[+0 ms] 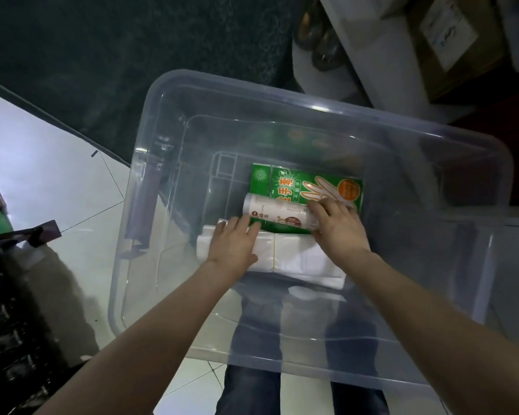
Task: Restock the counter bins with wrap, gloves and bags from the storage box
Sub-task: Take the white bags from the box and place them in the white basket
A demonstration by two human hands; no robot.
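Observation:
A clear plastic storage box [174, 85] stands on the floor below me, both my arms reaching into it. On its bottom lies a green glove packet [285, 182] with a hand printed on it. Across the packet's near edge lies a white roll of wrap [270, 212]. Nearer to me lie flat white bags [300, 259]. My right hand [337, 230] rests on the right end of the roll, fingers curled over it. My left hand [234, 244] lies flat on the bags, its fingertips touching the roll's left end.
White floor tiles [51, 175] lie to the left, a dark mat [102, 55] beyond the box. A black crate [9, 310] stands at the left edge. White furniture and a cardboard box [450, 37] fill the upper right. My legs show under the box.

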